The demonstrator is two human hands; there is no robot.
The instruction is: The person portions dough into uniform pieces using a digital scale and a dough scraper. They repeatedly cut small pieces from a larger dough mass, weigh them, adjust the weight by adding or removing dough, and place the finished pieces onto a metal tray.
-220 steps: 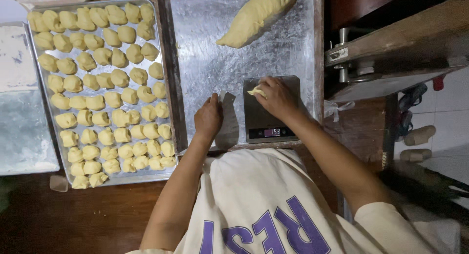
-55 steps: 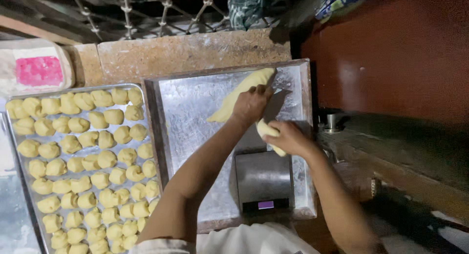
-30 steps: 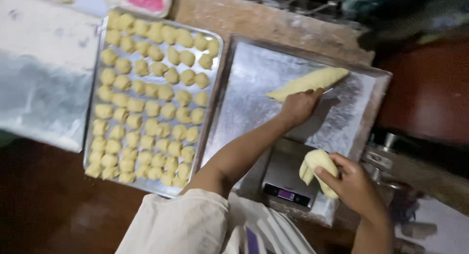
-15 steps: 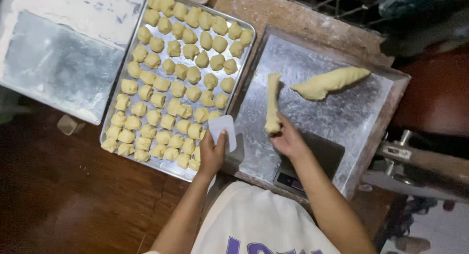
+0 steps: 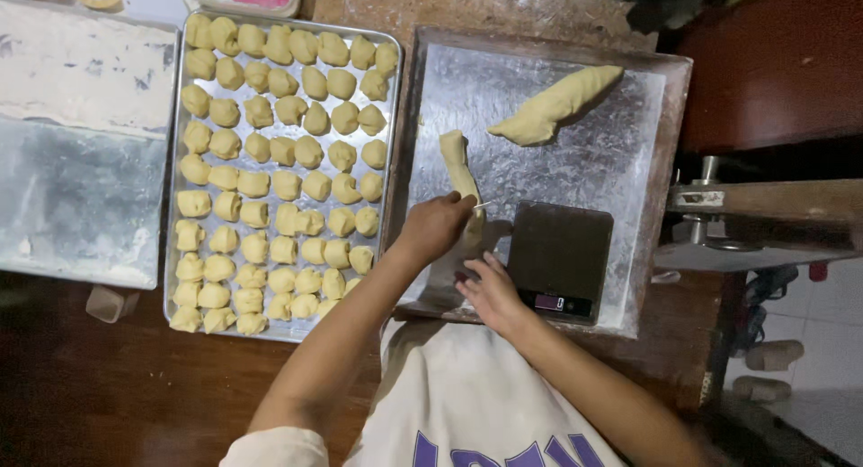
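Note:
A long strip of yellow dough [image 5: 457, 164] lies on the floured metal tray [image 5: 620, 161]. My left hand [image 5: 436, 226] is shut on a thin white scraper [image 5: 485, 204] whose edge meets the strip's near end. My right hand [image 5: 490, 292] rests on the tray's front part, just below that end and left of the dark kitchen scale [image 5: 562, 260]. Whether it holds a piece of dough is hidden. A larger dough loaf [image 5: 557, 103] lies at the tray's far right.
A baking sheet [image 5: 175, 143] packed with several rows of small dough pieces [image 5: 279, 161] stands to the left. Further left lies a floured board [image 5: 81, 143]. A metal fitting [image 5: 719, 220] juts out at the right, beyond the tray's edge.
My left hand has carried the scraper from beside the baking sheet onto the dough strip. My right hand has let go of the strip, which now lies flat, and has drawn back.

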